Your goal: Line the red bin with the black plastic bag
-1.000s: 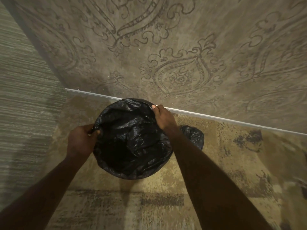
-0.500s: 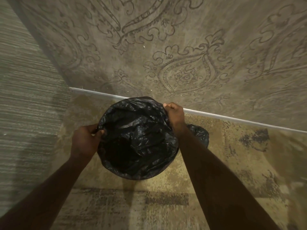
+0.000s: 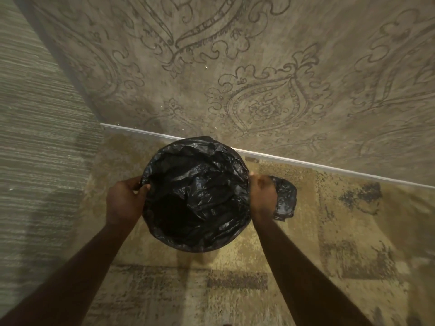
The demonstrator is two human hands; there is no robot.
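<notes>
Black bag (image 3: 197, 198) gripped at opposite rim edges: left hand (image 3: 123, 201) pinching left side, right hand (image 3: 262, 196) now lower on right side, shifted from far rim. Bin fully covered; no red visible. Lining judged nearly complete. Spare black bundle (image 3: 284, 198) just right of bag.

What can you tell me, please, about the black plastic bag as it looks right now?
The black plastic bag is thin, glossy and heavily crinkled. Its round mouth is open, with the film sagging into a dark hollow. It hides whatever it is draped over; no red shows. The left hand pinches its left edge, and the right hand grips its right side. It stands on the patterned floor beside the wall's white skirting.
</notes>
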